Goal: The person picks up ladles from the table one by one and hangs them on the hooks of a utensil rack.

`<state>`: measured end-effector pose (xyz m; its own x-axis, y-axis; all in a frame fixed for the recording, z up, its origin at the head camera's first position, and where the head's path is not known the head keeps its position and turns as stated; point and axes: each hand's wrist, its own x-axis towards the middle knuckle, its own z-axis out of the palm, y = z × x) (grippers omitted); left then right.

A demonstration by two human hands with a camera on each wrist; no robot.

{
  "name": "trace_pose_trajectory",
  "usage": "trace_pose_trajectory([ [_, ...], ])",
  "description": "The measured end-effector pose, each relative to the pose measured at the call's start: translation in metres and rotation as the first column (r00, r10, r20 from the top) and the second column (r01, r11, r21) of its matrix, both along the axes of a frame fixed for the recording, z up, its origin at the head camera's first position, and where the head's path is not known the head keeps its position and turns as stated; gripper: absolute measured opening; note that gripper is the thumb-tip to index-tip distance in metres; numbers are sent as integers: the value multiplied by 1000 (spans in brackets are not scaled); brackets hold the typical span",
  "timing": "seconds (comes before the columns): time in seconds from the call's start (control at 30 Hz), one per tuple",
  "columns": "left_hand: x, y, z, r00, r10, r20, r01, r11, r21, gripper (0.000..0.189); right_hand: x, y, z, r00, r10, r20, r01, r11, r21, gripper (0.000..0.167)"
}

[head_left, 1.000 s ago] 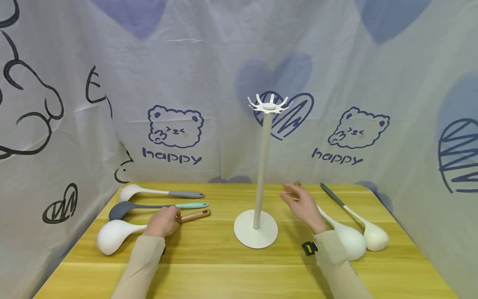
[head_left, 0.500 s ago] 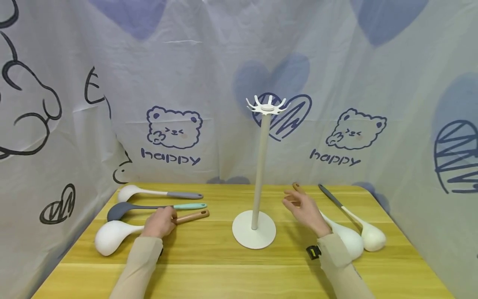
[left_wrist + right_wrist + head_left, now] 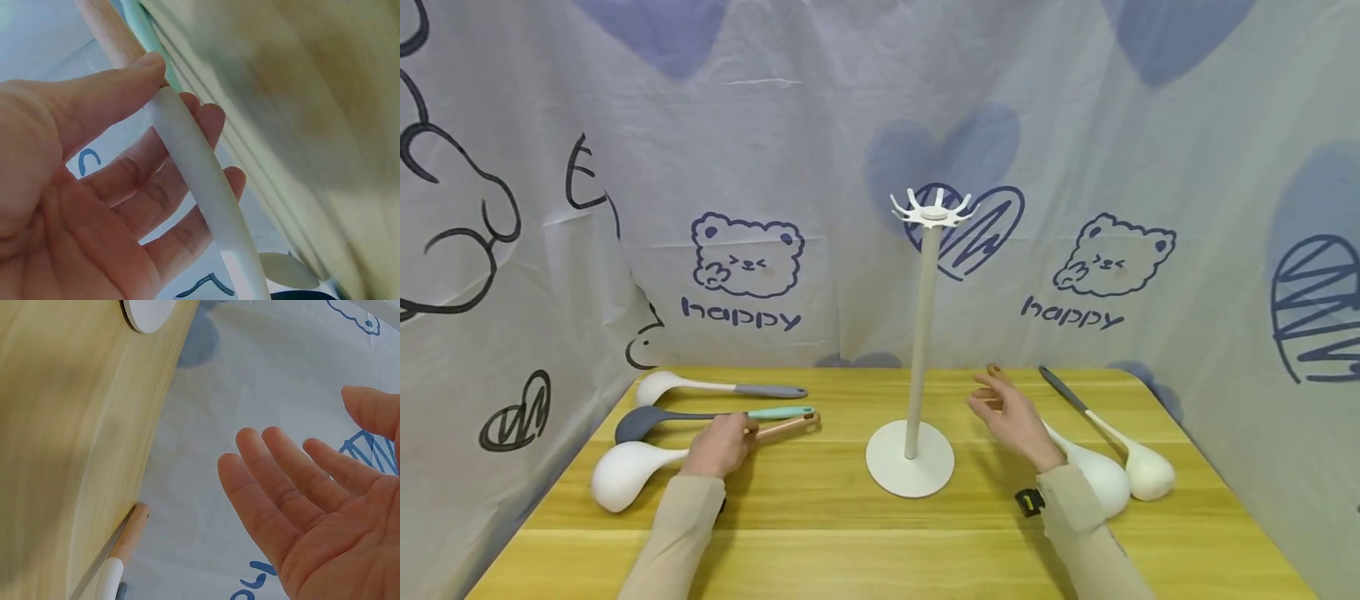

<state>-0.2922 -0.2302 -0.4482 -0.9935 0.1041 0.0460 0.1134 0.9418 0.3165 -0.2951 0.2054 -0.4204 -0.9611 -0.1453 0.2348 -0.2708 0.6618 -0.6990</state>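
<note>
My left hand grips a white ladle with a wooden handle, nearest of the three at the left. In the left wrist view, thumb and fingers close around its white shaft just below the wood. The handle's end is tipped a little off the table; whether the bowl still touches is unclear. My right hand hovers with relaxed fingers, holding nothing, over a second white ladle with a wooden handle. Between the hands stands a white rack with a ring of upturned hooks and a round base.
Behind the gripped ladle lie a dark ladle with a mint handle and a white ladle with a grey handle. At far right rests a cream ladle with a dark grey handle. A printed curtain encloses the wooden table.
The handle end of the ladle in my left hand has risen slightly. My right hand shifted a little to the right early on, then stayed nearly still. The head view drifted slightly.
</note>
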Motion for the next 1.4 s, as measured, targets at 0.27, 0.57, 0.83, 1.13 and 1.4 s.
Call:
trace_pose_trajectory([
  [0.27, 0, 6, 7, 1000, -12, -27, 14, 998, 61, 21, 0, 3, -2, 999, 20, -32, -20, 1000, 24, 40],
  [0.57, 5, 13, 16, 994, -14, -109, 21, 998, 63, 19, 0, 1, -4, 998, 31, -50, -29, 999, 38, 38],
  [0.83, 7, 21, 28, 974, -21, -224, 53, 989, 137, 23, 1, 1, -3, 999, 17, -49, -16, 999, 36, 37],
  [1.13, 11, 30, 42, 937, -38, -346, 101, 981, 166, 24, 3, 2, -1, 999, -17, -27, 18, 1000, 14, 37],
  [1.4, 14, 46, 55, 900, -35, -434, 129, 974, 189, 27, 3, -7, 4, 991, -60, -121, 49, 995, -85, 30],
])
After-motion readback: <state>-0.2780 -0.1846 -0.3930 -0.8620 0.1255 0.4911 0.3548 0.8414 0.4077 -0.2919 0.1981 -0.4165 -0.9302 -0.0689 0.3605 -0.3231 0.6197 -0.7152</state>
